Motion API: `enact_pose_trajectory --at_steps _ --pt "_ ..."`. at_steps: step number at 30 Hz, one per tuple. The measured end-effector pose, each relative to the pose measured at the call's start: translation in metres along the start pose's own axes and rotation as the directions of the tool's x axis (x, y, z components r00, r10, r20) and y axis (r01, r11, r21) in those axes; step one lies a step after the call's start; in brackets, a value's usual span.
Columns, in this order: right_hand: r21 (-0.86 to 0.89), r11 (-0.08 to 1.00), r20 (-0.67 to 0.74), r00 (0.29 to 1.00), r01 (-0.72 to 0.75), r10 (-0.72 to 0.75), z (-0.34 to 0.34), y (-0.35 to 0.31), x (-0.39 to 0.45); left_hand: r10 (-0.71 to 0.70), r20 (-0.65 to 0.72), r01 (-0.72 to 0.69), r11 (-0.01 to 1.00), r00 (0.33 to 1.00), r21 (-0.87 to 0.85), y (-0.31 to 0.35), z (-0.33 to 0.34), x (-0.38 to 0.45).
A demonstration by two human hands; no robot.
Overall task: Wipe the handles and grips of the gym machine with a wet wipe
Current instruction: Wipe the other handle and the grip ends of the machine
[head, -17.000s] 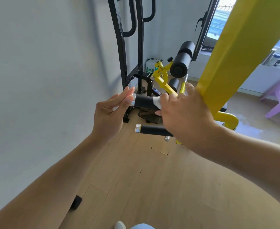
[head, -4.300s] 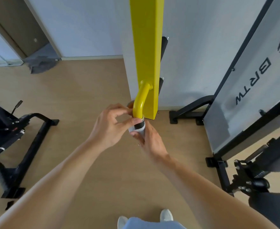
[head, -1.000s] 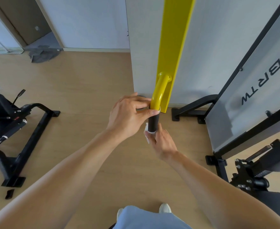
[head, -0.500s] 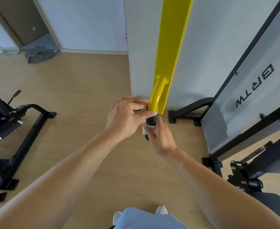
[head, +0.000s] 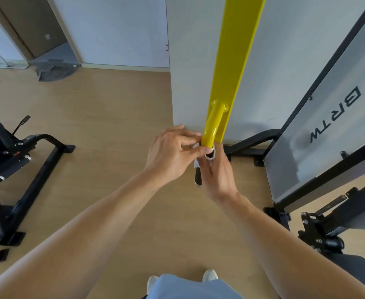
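A yellow machine arm hangs down in the middle, with a curved yellow handle tube that ends in a black grip. My right hand is wrapped round the upper part of the grip with the white wet wipe between palm and grip. My left hand pinches the top of the grip just under the yellow tube, thumb and fingers touching the wipe. Only the grip's lower end with its metal cap shows below my hands.
A grey panel lettered BRTW in a black frame stands on the right, its black feet on the wooden floor. A black bench machine is at the left. A white wall corner is behind the arm. My shoes are below.
Over the last second my right hand slid up the black grip with the wipe to just under the yellow tube. The grip's lower end is now uncovered. My left hand stayed at the top.
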State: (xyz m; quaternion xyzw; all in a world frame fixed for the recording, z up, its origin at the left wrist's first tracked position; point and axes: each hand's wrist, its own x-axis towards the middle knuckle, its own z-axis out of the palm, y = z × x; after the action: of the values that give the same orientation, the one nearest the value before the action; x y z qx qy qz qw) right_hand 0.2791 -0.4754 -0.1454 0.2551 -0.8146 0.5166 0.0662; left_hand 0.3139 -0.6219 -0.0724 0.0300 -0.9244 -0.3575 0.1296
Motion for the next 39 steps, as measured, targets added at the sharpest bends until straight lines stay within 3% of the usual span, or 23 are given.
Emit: enact_pose_trajectory --at_steps 3,5,7,11,13,15,17,19,21,25,28,30,32,34,37,39 --pt "-0.05 0.996 0.055 0.995 -0.075 0.077 0.009 0.014 -0.006 0.006 0.001 -0.006 1.0 1.0 -0.016 0.0 0.003 0.0" --pt "-0.227 0.956 0.173 0.958 -0.187 0.229 0.018 0.034 -0.021 0.001 -0.002 -0.001 0.999 1.0 -0.043 -0.001 0.002 0.002" --pt "-0.304 0.933 0.231 0.935 -0.195 0.271 0.019 0.041 -0.029 0.003 0.005 -0.002 0.999 1.0 -0.044 -0.003 0.0 0.003" --pt "-0.071 0.995 0.042 0.996 -0.071 0.074 0.004 0.002 -0.007 0.001 0.022 0.0 0.999 1.0 -0.051 -0.005 -0.001 0.004" --pt "-0.015 0.999 -0.03 0.999 -0.042 0.042 0.005 -0.006 0.004 -0.014 0.011 0.015 0.996 1.0 -0.083 -0.004 0.002 0.003" --pt "-0.038 0.995 -0.016 0.996 -0.09 0.09 0.014 0.005 -0.001 -0.013 0.007 0.014 0.994 1.0 -0.109 -0.003 0.005 0.003" --pt "-0.166 0.967 0.048 0.978 -0.191 0.202 0.025 0.027 -0.017 0.008 0.004 -0.007 0.992 1.0 -0.122 -0.004 0.006 0.003" --pt "-0.313 0.903 0.14 0.926 -0.294 0.35 0.033 0.044 -0.031 0.019 0.004 -0.018 0.99 1.0 -0.138 -0.007 0.004 0.004" --pt "-0.35 0.856 0.188 0.867 -0.379 0.461 0.038 0.051 -0.039 0.023 0.011 -0.021 0.985 1.0 -0.173 -0.01 0.005 0.004" --pt "-0.247 0.798 0.123 0.8 -0.549 0.588 0.053 0.044 -0.043 0.048 0.029 -0.039 0.962 0.998 -0.269 -0.019 0.008 0.003" --pt "-0.291 0.763 -0.003 0.799 -0.577 0.602 0.063 0.033 -0.047 0.083 0.036 -0.073 0.972 0.996 -0.226 -0.023 0.006 0.004" --pt "-0.227 0.742 -0.118 0.774 -0.631 0.622 0.069 0.025 -0.053 0.095 0.057 -0.086 0.986 0.994 -0.146 -0.023 0.002 0.006" --pt "0.027 0.663 -0.167 0.65 -0.748 0.741 0.081 0.01 -0.059 0.119 0.079 -0.112 0.99 0.99 -0.089 -0.022 -0.001 0.011" --pt "0.189 0.528 -0.067 0.525 -0.828 0.848 0.1 -0.009 -0.061 0.165 0.117 -0.153 0.982 0.979 -0.11 -0.024 -0.003 0.015" --pt "0.333 0.521 0.029 0.56 -0.786 0.828 0.122 -0.038 -0.038 0.249 0.169 -0.214 0.956 0.954 -0.203 -0.034 -0.009 0.025" --pt "0.435 0.586 -0.075 0.621 -0.684 0.781 0.12 -0.051 -0.005 0.215 0.122 -0.17 0.939 0.969 -0.3 -0.045 -0.016 0.036"
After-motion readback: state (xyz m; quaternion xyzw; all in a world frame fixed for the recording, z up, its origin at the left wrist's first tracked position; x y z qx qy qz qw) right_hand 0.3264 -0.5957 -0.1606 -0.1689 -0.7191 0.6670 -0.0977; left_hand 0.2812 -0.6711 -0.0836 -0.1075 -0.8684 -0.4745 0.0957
